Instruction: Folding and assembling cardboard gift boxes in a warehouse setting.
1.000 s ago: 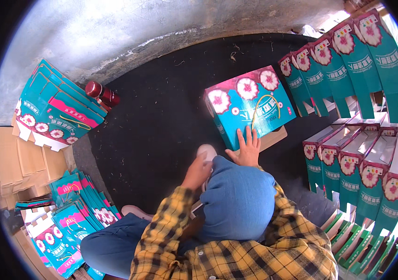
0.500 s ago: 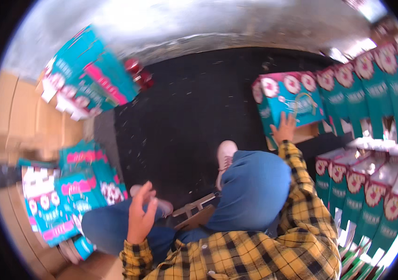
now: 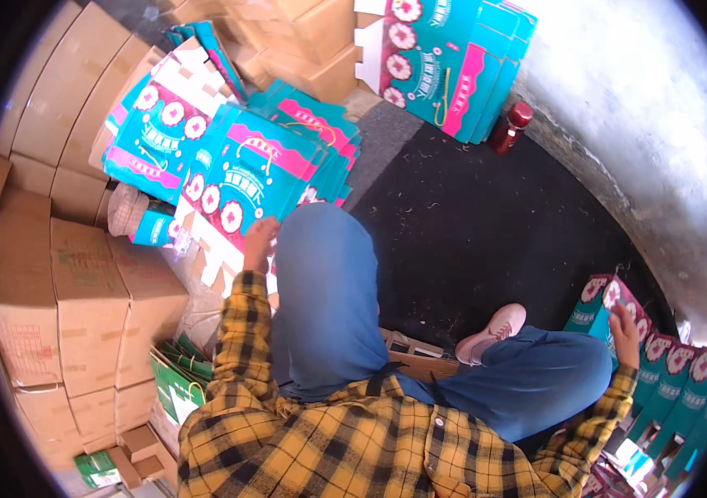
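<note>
At the stack of flat teal gift cartons, my left hand (image 3: 260,242) has its fingers curled at the near corner of the top flat carton (image 3: 241,170). That carton has pink bands, round flower-like pictures, white flaps and a yellow cord handle. My right hand (image 3: 624,334) is out to the right with fingers stretched and apart, beside a standing teal gift box (image 3: 592,312) with a dark pink top. Whether it touches the box I cannot tell. My raised left knee is close beside my left hand.
More flat teal cartons (image 3: 445,62) lean by the wall, next to a red flask (image 3: 511,129). Brown cardboard boxes (image 3: 88,290) are piled at left. Green bags (image 3: 179,378) stand below them. Several standing teal boxes (image 3: 685,382) line the right. A black mat (image 3: 470,224) covers the floor.
My view has turned left. My left hand has moved from above my knee to the flat carton stack. My right hand no longer lies on the front of the teal box.
</note>
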Demonstrator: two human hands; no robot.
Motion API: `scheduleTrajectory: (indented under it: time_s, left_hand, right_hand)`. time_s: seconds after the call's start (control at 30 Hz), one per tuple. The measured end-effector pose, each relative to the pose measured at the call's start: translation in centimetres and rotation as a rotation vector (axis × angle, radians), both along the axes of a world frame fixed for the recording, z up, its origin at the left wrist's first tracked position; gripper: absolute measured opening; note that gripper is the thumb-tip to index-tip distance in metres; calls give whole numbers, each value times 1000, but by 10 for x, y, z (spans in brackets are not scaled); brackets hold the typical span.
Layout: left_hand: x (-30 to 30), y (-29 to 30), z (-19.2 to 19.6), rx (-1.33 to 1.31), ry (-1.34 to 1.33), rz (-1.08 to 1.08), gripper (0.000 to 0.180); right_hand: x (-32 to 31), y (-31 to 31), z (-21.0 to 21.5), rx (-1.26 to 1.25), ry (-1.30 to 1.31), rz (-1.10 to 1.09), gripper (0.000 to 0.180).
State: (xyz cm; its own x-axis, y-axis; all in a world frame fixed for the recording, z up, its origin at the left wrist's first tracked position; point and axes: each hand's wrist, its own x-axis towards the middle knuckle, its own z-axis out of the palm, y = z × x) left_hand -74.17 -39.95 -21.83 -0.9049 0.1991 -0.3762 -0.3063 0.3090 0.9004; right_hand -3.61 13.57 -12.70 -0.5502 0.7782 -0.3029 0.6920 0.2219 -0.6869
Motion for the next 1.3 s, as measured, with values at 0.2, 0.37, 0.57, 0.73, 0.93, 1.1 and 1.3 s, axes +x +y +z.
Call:
scheduleTrajectory:
  time_s: [0.2, 0.37, 0.57, 0.73, 0.93, 1.1, 1.3]
  left_hand:
    - [1, -43, -105, 316, -309, -143, 24]
    - [-8, -20, -159, 958, -614, 690, 28]
    - [-18, -32, -163, 1135, -541, 796, 36]
    - [-49, -22, -123, 1217, -418, 844, 38]
    - [-84, -30, -3, 436, 385, 420, 29]
    - [-6, -1, 130, 242, 644, 375, 21]
    - [58, 59, 257, 148, 1006, 52, 26]
  right_hand:
    - [-165, -98, 160, -91, 264, 213, 56]
    - [-199, -105, 111, -99, -76, 382, 47]
    - [-194, -106, 83, 150, -233, 419, 43]
    - [-198, -106, 78, 170, -305, 489, 43]
    - [-197, -95, 69, 341, -309, 559, 41]
    - [-209, -96, 83, 317, -290, 520, 40]
    - [-198, -86, 91, 399, -166, 448, 41]
